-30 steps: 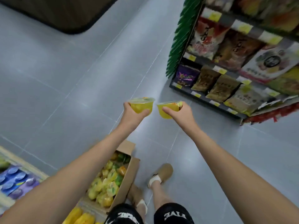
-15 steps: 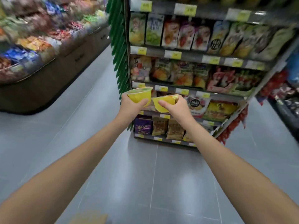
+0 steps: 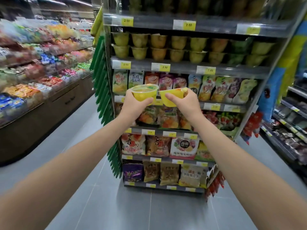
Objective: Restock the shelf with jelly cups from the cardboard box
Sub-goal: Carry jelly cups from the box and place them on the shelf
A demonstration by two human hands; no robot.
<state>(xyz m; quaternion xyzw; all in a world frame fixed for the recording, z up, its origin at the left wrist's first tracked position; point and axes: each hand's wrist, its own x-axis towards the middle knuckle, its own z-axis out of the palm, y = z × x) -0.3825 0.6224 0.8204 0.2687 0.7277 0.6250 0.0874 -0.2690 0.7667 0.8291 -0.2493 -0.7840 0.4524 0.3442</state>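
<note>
The person's left hand [image 3: 135, 106] is gripping a yellow jelly cup [image 3: 144, 94] round its wall, holding it near upright, with green and orange print showing on its film lid. The right hand [image 3: 186, 103] is gripping a second jelly cup [image 3: 171, 97], also yellow and tilted, its rim almost meeting the first cup's. Both cups are hanging in the air in front of the shelf [image 3: 187, 68], level with its row of fruit pouches [image 3: 214, 90]. Higher up, stocked cups [image 3: 176, 47] are sitting stacked two high in yellow, orange and green. Yellow price tags [image 3: 127, 22] are reading 2.50. A green fringe [image 3: 103, 100] is running down the shelf's left edge, and a candy display [image 3: 33, 72] is standing across the aisle.
</note>
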